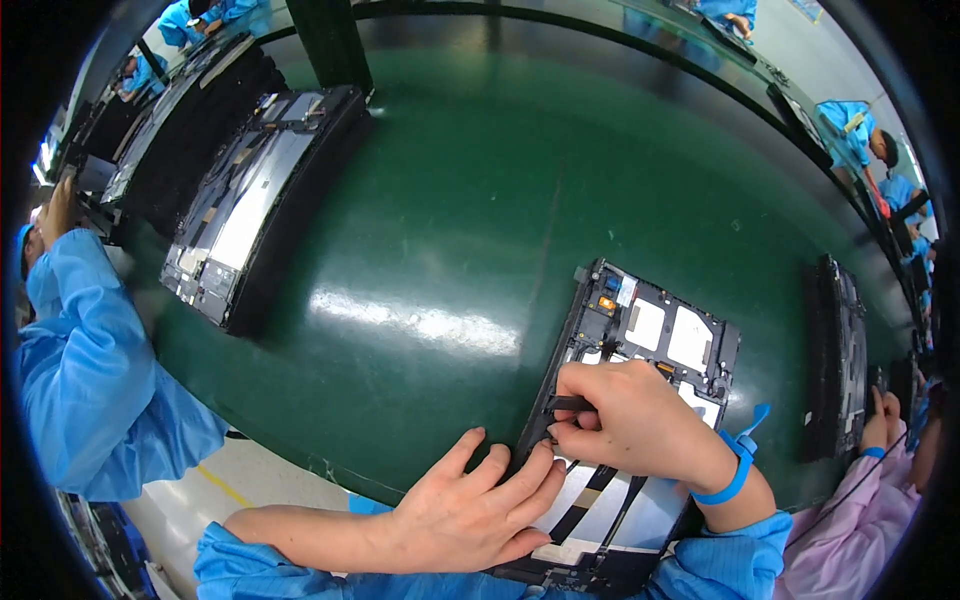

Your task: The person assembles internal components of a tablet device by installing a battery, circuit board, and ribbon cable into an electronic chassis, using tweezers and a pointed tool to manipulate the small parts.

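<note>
An opened tablet (645, 325) lies tilted on the green table in front of me, its silver battery plates, black flex cables and small boards exposed. My right hand (640, 415) is closed over the tablet's left part, gripping a slim black flat-ended tool (570, 403); most of the tool is hidden in the fingers. A blue wrist strap (735, 470) circles that wrist. Resting at the tablet's left edge, my left hand (480, 505) has its fingers spread, with some fingertips touching the dark frame close to the right hand. It holds nothing that I can see.
Stacked opened tablets (255, 190) stand on the table's left side. Another stack (838, 360) is at the right edge. A co-worker in a blue sleeve (100, 350) is close on the left, one in a pink sleeve (840, 530) on the right. A dark green post (330, 45) rises at the back.
</note>
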`<state>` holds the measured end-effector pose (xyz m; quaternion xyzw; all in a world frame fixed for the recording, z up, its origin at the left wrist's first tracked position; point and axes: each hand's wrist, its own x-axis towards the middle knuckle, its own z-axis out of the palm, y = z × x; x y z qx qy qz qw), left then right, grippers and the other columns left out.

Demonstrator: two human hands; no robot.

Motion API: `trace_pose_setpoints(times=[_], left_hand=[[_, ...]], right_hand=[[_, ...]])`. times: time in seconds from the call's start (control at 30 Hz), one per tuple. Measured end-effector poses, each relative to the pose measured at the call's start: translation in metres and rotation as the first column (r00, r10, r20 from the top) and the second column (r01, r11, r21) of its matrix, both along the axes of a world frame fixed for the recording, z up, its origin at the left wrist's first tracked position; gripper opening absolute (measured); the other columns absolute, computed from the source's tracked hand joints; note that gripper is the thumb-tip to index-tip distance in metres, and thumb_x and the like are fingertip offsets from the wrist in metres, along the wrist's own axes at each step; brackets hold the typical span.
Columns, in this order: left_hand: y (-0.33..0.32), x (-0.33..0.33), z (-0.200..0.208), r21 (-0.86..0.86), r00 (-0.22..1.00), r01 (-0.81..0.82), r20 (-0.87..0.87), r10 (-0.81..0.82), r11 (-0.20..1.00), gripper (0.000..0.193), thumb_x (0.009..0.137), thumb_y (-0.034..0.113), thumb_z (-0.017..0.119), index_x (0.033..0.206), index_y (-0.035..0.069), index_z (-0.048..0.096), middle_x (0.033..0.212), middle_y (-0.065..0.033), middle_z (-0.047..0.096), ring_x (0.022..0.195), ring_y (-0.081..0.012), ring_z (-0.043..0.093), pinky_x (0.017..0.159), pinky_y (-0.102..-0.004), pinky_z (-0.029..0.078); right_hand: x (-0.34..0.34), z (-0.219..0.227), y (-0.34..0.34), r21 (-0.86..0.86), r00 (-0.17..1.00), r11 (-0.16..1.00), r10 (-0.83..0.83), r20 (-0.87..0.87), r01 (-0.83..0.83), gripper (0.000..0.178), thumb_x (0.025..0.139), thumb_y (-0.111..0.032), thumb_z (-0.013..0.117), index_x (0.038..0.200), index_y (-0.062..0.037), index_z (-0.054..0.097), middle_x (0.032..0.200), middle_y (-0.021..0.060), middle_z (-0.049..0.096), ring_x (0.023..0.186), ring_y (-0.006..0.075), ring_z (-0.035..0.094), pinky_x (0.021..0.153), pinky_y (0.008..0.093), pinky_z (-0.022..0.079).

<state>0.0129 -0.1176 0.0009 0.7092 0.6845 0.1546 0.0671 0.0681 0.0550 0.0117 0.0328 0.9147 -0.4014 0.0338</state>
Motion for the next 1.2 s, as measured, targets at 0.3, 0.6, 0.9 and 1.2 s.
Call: trace_pose_setpoints(times=[0.3,0.6,0.9,1.2], left_hand=[[0.002,-0.004,-0.005,0.041,0.991,0.020,0.132,-0.025,0.999,0.045,0.069,0.037,0.049,0.099,0.003,0.045,0.101,-0.0107,0.042,0.081,-0.0246,0.043,0.078,-0.0379,0.035],[0.015,-0.019,-0.006,0.179,0.954,0.053,0.283,-0.103,0.982,0.041,0.064,0.031,0.061,0.094,0.006,0.051,0.087,-0.0116,0.045,0.083,-0.0287,0.045,0.073,-0.0383,0.040],[0.067,-0.060,-0.009,-0.343,0.367,-0.215,0.839,0.401,0.914,0.040,0.071,0.013,0.057,0.101,-0.002,0.036,0.073,-0.0092,0.047,0.056,-0.0126,0.052,0.047,-0.0231,0.043],[0.090,-0.071,-0.001,-0.561,0.234,-0.056,0.797,0.557,0.826,0.039,0.069,0.010,0.056,0.097,0.000,0.031,0.067,-0.0079,0.047,0.050,-0.0102,0.051,0.041,-0.0205,0.044]], right_hand=[[0.002,0.012,0.025,0.033,0.993,0.995,-0.088,-0.084,0.091,0.014,0.060,-0.013,0.060,0.067,-0.0010,0.055,0.055,0.0106,0.051,0.048,0.0197,0.051,0.044,0.0272,0.039],[-0.021,0.010,0.046,0.157,0.999,0.986,-0.046,-0.019,0.048,0.014,0.059,-0.013,0.056,0.063,-0.0004,0.054,0.051,0.0094,0.050,0.047,0.0206,0.051,0.044,0.0280,0.039],[-0.028,0.007,0.046,0.042,0.995,0.996,-0.081,0.062,0.079,0.011,0.056,-0.012,0.054,0.060,-0.0018,0.053,0.048,0.0069,0.048,0.045,0.0202,0.050,0.044,0.0276,0.040],[-0.028,-0.003,0.050,0.050,0.998,0.996,-0.069,-0.007,0.069,0.010,0.056,-0.013,0.052,0.057,-0.0027,0.050,0.047,0.0067,0.046,0.045,0.0223,0.049,0.044,0.0300,0.039]])
